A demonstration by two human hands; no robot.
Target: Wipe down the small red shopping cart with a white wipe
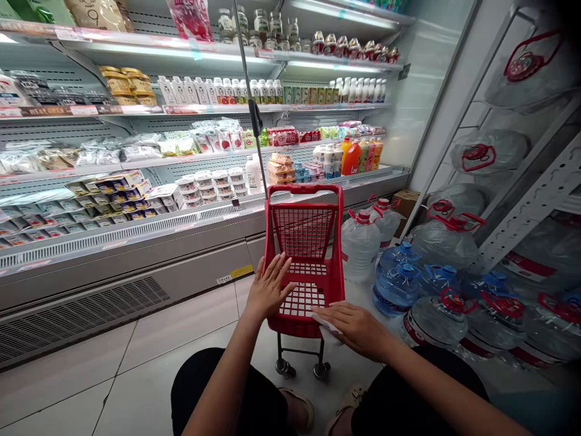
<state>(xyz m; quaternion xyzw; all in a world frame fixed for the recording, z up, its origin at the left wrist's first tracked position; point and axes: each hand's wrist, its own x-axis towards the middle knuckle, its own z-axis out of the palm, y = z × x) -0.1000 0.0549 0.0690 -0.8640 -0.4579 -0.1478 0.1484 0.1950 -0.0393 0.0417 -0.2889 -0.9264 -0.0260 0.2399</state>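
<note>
A small red plastic shopping cart (334,275) stands upright on its casters in front of my knees. Its basket has lattice panels, and floor tiles show through the bottom grid. My left hand (269,286) lies against the basket's left side, fingers stretched and a little apart, holding nothing. At the right front of the basket, my right hand (351,324) presses a thin white cloth or tissue (327,323) against the red rim. The fingers of that hand are straight and close together, and they cover much of the white piece.
Behind the cart runs an open refrigerated display (190,242) with cartons, bottles and bagged foods. Large water bottles (362,242) and blue-tinted ones (396,284) crowd the right side, close to my right arm. A metal rack (521,212) holds more bottles. Pale tiles (149,387) cover the floor.
</note>
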